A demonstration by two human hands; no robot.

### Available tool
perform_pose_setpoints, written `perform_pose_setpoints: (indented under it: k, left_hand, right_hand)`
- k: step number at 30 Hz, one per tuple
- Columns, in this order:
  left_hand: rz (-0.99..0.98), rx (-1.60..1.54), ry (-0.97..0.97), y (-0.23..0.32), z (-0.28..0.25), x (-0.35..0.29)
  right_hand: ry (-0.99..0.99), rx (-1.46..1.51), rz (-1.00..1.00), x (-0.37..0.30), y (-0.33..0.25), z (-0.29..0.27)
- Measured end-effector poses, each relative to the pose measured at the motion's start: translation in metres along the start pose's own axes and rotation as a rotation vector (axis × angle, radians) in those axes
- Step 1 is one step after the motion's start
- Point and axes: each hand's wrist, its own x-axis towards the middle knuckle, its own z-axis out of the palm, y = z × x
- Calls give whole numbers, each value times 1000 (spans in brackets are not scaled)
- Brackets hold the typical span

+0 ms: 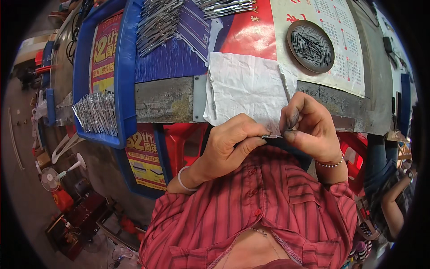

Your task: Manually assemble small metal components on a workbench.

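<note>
In front of my chest, my left hand [235,142] pinches a short, slim metal rod [271,136] between thumb and forefinger. The rod's other end meets the pinched thumb and finger of my right hand [313,130], whose fingertips are darkly smudged. Whether a second small piece is between those fingertips is too small to tell. Just beyond my hands, a white cloth [246,85] hangs over the table's edge. Two slim metal pieces lie on it, a silvery one [212,94] at the left and another [285,82] at the right.
A brown round dish [332,56] of dark thin pins stands at the far right on a printed sheet [351,71]. Piled slim silvery parts [156,24] lie at the far left. A blue tray [127,85] at the left holds more. Red stools [179,139] stand under the table.
</note>
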Motion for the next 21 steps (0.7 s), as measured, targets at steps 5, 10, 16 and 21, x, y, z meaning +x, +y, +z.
perform_pose_setpoints:
  k: [5,10,16,21]
  left_hand:
    - [37,174,19,1,2,-4]
    - [293,534,2,-4,3,-6]
    - [278,592,100,2,3,-5]
    - [291,634,76,2,5,-7]
  right_hand:
    - [-36,-169,-6,-2,4,-3]
    - [-62,-498,-1,-7,4,2]
    - [141,-466,-77,-12,11,0]
    - [161,-519,-130,-14,19,0]
